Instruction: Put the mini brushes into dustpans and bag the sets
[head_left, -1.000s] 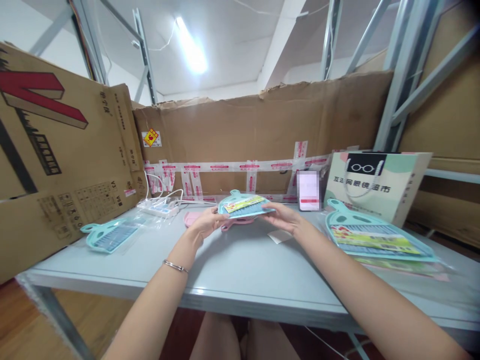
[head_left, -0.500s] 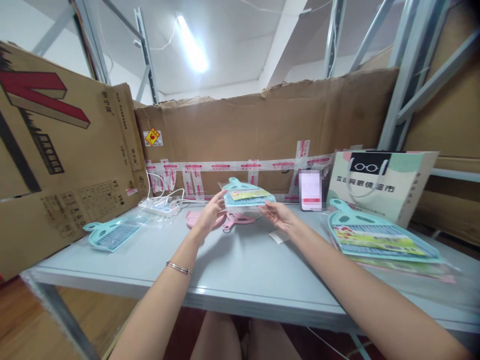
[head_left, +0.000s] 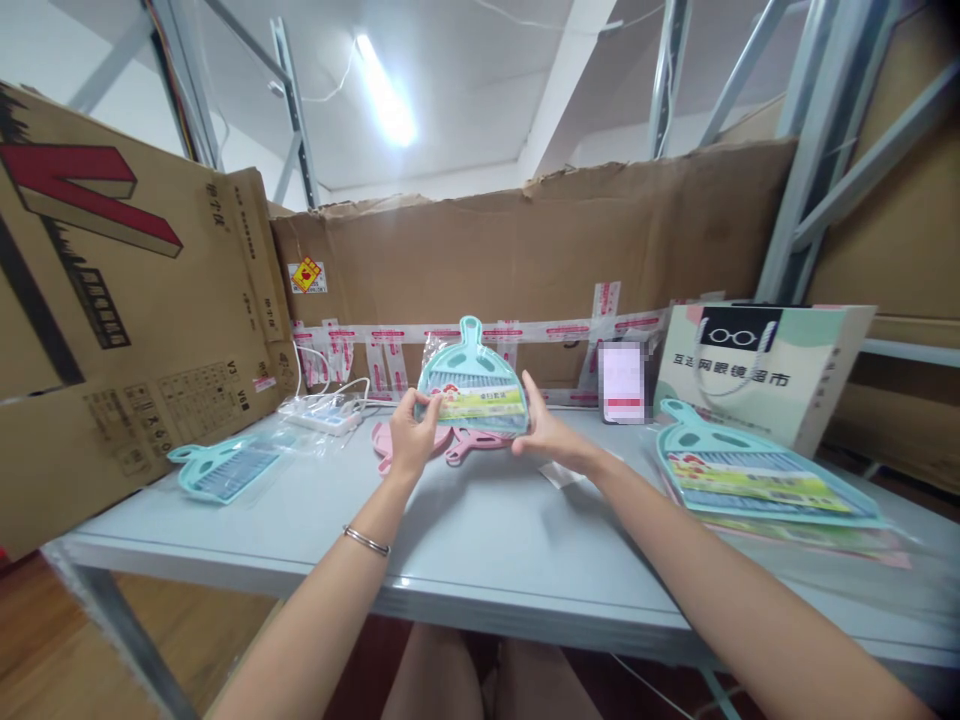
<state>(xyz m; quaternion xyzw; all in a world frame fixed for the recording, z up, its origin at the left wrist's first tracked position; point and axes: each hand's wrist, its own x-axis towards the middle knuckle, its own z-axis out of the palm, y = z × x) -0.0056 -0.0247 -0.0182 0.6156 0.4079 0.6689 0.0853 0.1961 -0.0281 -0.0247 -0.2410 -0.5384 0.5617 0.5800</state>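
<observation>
Left hand [head_left: 418,422] pinches a labelled mint-green plastic dustpan-and-brush set [head_left: 474,365] at twelve o'clock; right hand [head_left: 551,432] spreads beside its edge. It seems bagged, like the mint-green plastic stack [head_left: 757,480] at two; a flat pink plastic dustpan [head_left: 384,440] lies seemingly unwrapped.

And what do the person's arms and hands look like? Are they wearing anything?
Both hands are bare: no glove on the left hand or the right hand. No sleeves show on the left forearm or right forearm. A thin, shiny, silver-coloured bracelet circles the left wrist; the right wrist shows none.
</observation>
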